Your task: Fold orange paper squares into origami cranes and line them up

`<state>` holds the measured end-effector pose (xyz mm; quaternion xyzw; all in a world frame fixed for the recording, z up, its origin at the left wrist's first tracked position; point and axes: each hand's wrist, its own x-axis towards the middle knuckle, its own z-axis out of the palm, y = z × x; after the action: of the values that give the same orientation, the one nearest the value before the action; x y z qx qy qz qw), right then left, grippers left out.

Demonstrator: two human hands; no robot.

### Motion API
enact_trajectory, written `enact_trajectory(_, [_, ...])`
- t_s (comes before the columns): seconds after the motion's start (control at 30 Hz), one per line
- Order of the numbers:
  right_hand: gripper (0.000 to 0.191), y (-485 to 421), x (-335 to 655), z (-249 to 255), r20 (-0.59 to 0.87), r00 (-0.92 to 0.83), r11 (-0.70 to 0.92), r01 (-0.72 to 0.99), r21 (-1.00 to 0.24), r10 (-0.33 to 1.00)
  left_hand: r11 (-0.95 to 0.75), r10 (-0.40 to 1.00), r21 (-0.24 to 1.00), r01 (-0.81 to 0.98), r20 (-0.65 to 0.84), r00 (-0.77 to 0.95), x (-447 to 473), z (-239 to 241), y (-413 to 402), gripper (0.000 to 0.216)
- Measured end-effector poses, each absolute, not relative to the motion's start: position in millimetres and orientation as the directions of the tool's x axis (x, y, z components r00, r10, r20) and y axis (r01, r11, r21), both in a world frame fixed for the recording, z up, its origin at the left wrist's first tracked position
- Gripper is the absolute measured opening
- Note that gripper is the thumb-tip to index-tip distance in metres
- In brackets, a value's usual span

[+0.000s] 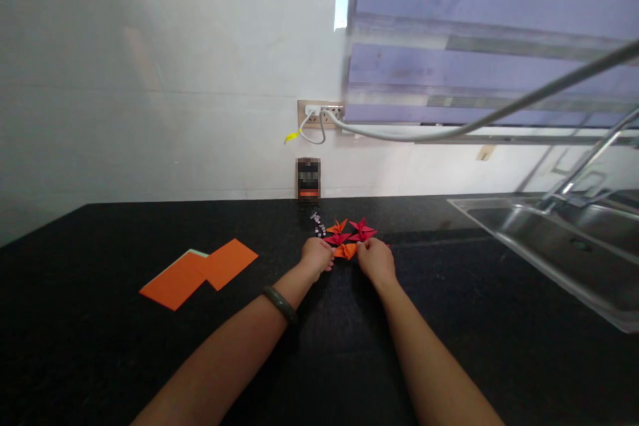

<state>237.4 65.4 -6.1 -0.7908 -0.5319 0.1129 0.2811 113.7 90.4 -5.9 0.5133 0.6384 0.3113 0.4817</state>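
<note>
Between my two hands is an orange origami crane (345, 251), low over the black countertop. My left hand (317, 257) pinches its left end, and my right hand (376, 259) pinches its right end; the fingertips are partly hidden. Just beyond it sit several other folded cranes: a red crane (338, 238), another orange crane (338, 227) and red cranes (362, 231) to the right. Two overlapping stacks of orange paper (180, 277) lie to the left, with a pale green edge showing underneath.
A small dark box-like object (308, 180) with a patterned strap (318, 224) stands against the wall. The steel sink (499, 239) and faucet (589, 160) are at the right. A grey cable (449, 130) runs from the wall socket (320, 114) across the upper right.
</note>
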Motion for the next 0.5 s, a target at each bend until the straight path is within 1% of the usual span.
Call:
enact_trajectory(0.17, [0.03, 68.6, 237.7, -11.6, 0.077, 0.404, -0.313, 0.802, -0.51, 0.911, 0.224, 0.969, 0.871, 0.437, -0.248, -0.004, 108.1, -11.4, 95.9, 0.011])
enact_trajectory(0.3, [0.034, 67.3, 236.8, -11.2, 0.06, 0.398, -0.328, 0.825, -0.459, 0.916, 0.148, 0.984, 0.844, 0.516, -0.178, 0.009, 90.3, -14.4, 86.0, 0.017])
enact_trajectory(0.5, [0.039, 60.0, 234.8, -1.3, 0.056, 0.375, -0.324, 0.86, -0.393, 0.926, -0.022, 0.998, 0.773, 0.634, -0.022, 0.061, 20.7, -4.8, 53.1, 0.01])
